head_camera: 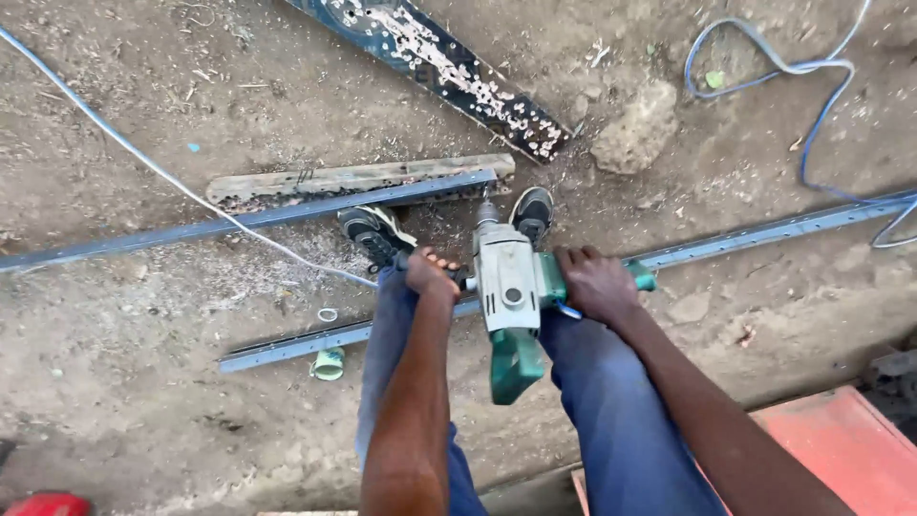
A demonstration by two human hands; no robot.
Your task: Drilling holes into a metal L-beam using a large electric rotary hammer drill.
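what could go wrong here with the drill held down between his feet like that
1. The drill bit points down right between the two shoes, so a slip could send it toward a foot.
2. The white cable runs across the dirt close to the left shoe; it might snag or trip.
3. The left hand and right hand grip side handles of the electric drill; if the bit jams in the metal strip, the drill may twist hard.

**Metal, plastic, wood and dirt**

The drill has a dull grey metal body with smooth green plastic handles. The long bars are blue-grey metal, a bit shiny. The plank is rough, worn wood. The dark board has chipped, flaky paint. The ground is dry, crumbly dirt. The trousers are soft blue cloth.
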